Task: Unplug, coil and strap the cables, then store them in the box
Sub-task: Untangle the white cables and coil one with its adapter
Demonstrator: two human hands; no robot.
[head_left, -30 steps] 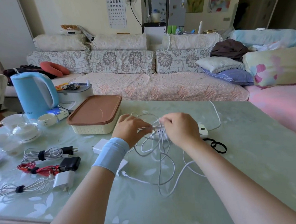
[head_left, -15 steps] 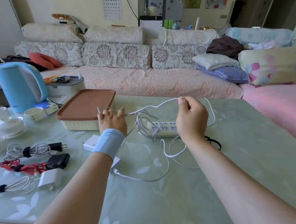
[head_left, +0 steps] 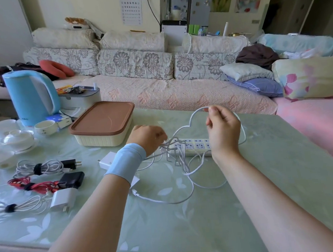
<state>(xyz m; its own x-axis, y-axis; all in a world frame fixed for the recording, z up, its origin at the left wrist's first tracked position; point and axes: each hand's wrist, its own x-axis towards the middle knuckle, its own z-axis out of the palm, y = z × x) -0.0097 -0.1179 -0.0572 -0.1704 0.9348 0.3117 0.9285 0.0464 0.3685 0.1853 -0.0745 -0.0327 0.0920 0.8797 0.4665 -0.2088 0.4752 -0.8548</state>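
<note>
Right hand point(head_left: 222, 130): raised above the table. Thumb and forefinger pinch the thin white cable point(head_left: 183, 127) at the top of a loop. My other fingers are loosely curled and hold nothing else.

Left hand point(head_left: 148, 136): low, with the back of the hand toward me. Fingers are curled down over the same cable at the near end of the white multi-socket power strip point(head_left: 194, 146). (The fingertips are blurred, so I cannot read the exact grip point.) There is a light blue wristband point(head_left: 126, 162) on that wrist.

Cable: it rises in humps from my left hand to the right-hand pinch, then drops behind the right hand. The rest lies in loose, uncoiled loops on the pale green glass-topped table point(head_left: 261, 188), in front of the strip and across it. One connector end lies near my left forearm. Whether any plug sits in the strip, I cannot tell.

A small white charger block point(head_left: 107, 160) lies just beside my left wrist.

Box: the cream ribbed plastic box with brown lid point(head_left: 103, 123) has its lid on. It sits beyond my left hand, near but apart.

Table, left side: three bundles lie outside the box, each strapped with a dark tie.
- white cord with black plug point(head_left: 46, 166)
- red cord with black adapter point(head_left: 37, 186)
- white cord with white adapter point(head_left: 21, 206)

Behind them stand a light blue electric kettle point(head_left: 31, 98) and white teaware point(head_left: 17, 137).
</note>
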